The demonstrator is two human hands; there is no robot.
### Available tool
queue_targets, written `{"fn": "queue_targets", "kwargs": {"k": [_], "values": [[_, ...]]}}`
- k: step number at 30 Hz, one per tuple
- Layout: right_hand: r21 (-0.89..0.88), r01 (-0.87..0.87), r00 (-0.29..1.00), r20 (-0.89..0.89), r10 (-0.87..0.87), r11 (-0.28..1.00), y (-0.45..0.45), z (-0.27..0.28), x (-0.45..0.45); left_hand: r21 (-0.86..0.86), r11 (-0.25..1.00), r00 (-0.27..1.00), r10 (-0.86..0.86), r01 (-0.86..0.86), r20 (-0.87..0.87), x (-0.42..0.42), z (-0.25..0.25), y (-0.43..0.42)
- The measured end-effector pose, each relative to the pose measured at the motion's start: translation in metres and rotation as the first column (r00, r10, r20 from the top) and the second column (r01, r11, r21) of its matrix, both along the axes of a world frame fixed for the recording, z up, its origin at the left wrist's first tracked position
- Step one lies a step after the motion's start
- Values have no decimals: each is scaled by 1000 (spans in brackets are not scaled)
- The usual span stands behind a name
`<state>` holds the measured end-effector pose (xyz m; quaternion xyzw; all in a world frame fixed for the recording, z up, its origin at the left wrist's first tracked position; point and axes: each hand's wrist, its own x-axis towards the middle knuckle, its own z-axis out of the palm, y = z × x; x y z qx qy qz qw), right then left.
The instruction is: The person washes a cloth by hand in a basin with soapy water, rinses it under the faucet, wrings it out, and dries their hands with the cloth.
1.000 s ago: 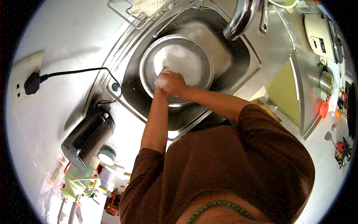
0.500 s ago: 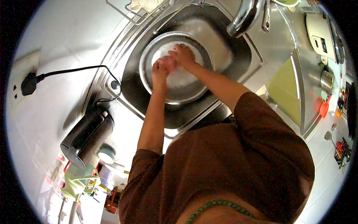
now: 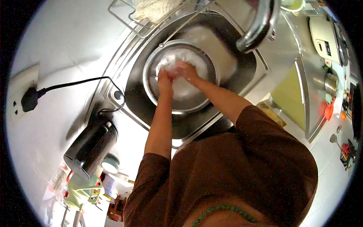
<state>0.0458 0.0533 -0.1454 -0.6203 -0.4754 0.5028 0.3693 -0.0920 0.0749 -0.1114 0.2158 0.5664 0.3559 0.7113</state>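
A round metal basin (image 3: 150,92) stands in the steel sink, holding whitish, cloudy water (image 3: 187,90). Both hands are together over its middle, blurred by motion, with white splashes about the fingers. My left hand (image 3: 165,78) comes in from below with its fingers curled. From the right, my right hand (image 3: 188,72) meets it, fingers bent inward. Something pinkish shows between them, but blur and splashing hide what it is.
The sink (image 3: 236,75) has a metal faucet (image 3: 261,28) over its right side. A wire rack (image 3: 132,22) with a pale cloth (image 3: 157,9) is at the top. Left are a dark kettle (image 3: 90,149) and a plugged-in black cord (image 3: 75,83). A rice cooker (image 3: 323,39) stands far right.
The hands have shifted slightly lower against the basin and pressed closer together, with more splashing. The pinkish thing shows less clearly. The whole view has moved a little.
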Motion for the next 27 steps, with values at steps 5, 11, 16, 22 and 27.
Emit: {"fn": "queue_targets", "kwargs": {"k": [5,11,16,22,27], "values": [[181,17,994,105,-36,983,-3,54,-31,-474,870,823,366,-137,434,-3,-9,1],[-575,175,506,-644,-574,799,15,95,-38,120,988,935,-49,96,-350,34,85,-14],[-460,82,290,-838,-463,884,2,131,-38,576,701,699,154,421,-698,29,83,-9],[-212,168,827,-501,-255,963,-10,125,-37,462,780,764,-32,422,-644,42,125,-15],[20,294,832,-498,-246,956,-21,117,-37,478,750,804,-119,457,-583,45,124,-26]]}}
